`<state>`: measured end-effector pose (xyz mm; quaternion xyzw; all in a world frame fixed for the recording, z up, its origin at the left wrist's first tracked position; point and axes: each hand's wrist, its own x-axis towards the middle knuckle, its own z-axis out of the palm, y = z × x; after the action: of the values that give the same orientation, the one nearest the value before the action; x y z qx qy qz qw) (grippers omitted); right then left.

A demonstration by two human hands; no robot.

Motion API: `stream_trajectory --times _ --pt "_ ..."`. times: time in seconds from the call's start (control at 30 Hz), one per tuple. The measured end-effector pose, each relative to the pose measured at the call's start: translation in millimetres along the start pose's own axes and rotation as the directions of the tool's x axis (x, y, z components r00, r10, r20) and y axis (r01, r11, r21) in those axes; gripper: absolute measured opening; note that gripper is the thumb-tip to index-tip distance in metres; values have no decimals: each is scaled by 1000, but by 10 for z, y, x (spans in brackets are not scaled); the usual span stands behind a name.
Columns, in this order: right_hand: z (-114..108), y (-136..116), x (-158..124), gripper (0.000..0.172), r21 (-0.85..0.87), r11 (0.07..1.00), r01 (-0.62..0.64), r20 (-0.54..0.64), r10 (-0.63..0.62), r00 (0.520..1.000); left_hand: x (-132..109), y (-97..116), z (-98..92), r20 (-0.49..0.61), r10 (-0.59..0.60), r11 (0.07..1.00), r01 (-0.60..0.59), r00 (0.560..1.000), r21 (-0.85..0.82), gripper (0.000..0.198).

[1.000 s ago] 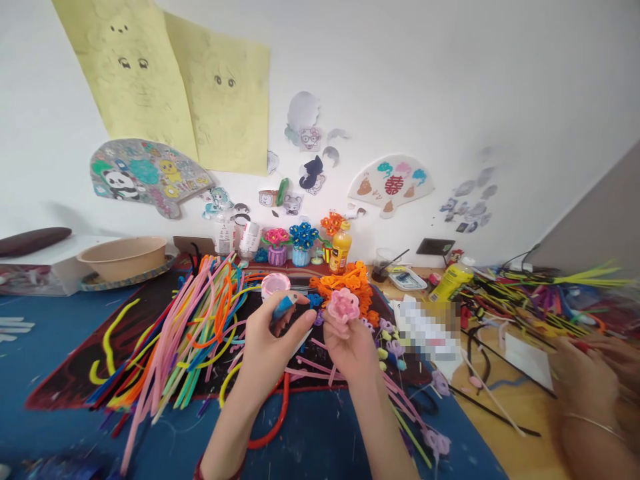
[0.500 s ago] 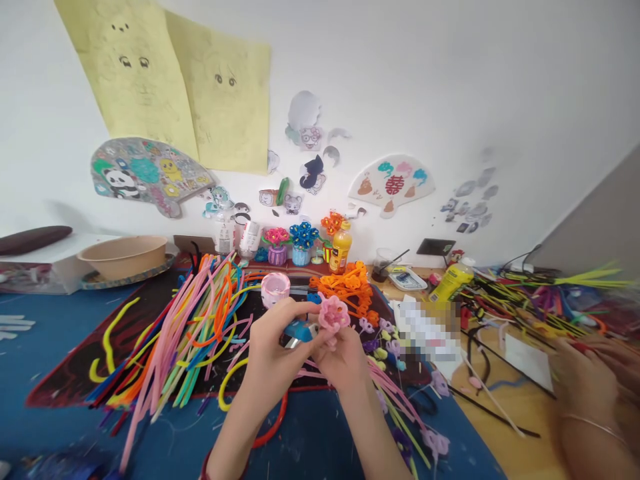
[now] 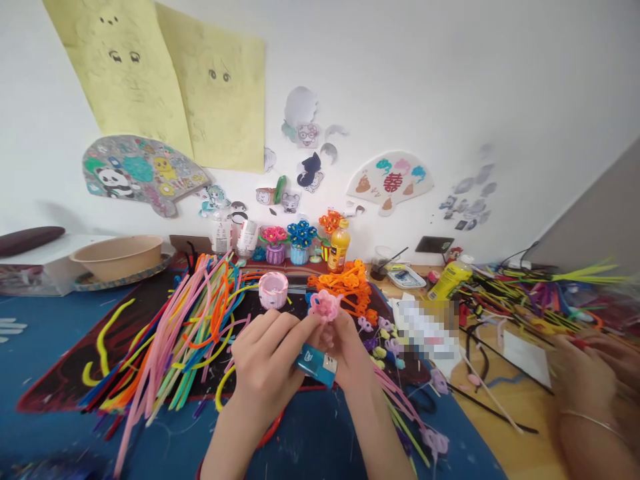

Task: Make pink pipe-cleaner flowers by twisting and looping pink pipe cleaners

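A pink pipe-cleaner flower (image 3: 326, 305) is held up over the mat, with my right hand (image 3: 350, 357) closed around its lower part. My left hand (image 3: 270, 357) curls around a blue lighter (image 3: 316, 365), whose metal end points right. The fingertips of my left hand also touch the flower's left side. Just behind my hands stands a small pink-and-white pot (image 3: 273, 291). To the right of my right hand lie several lilac pipe-cleaner flowers (image 3: 394, 347). My fingers partly hide the flower's underside.
A heap of coloured pipe cleaners (image 3: 173, 333) spreads on the left of the dark mat (image 3: 55, 380). Orange pipe-cleaner flowers (image 3: 345, 288) lie behind my hands, near a juice bottle (image 3: 339, 247). At the far right another person's hands (image 3: 587, 373) work above the wooden table.
The flower has tipped and moved slightly left and down. The lighter has swung lower, showing more of its body below my fingers. The view has shifted slightly.
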<state>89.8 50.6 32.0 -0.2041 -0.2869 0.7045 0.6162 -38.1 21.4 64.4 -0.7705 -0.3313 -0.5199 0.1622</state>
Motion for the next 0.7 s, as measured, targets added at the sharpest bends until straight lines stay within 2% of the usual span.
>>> stream_trajectory --times 0.1,0.27,0.37,0.53,0.7 --pt "9 -26 2 30 21 999 44 -21 -43 999 -6 6 14 22 -26 1000 26 999 17 22" --pt "-17 -68 20 21 -108 989 98 -83 -107 991 18 10 1 100 -45 997 38 994 70 22" --pt "-50 -94 30 20 -200 974 111 -66 -126 990 39 3 -20 151 -58 996 47 987 76 22" --pt "-65 -151 18 22 -285 956 73 -70 -97 993 47 -51 -49 219 -79 997 72 973 39 25" --pt "-63 -190 -2 24 -310 951 -7 -46 -7 999 49 -115 -68 282 -79 997 82 956 2 27"
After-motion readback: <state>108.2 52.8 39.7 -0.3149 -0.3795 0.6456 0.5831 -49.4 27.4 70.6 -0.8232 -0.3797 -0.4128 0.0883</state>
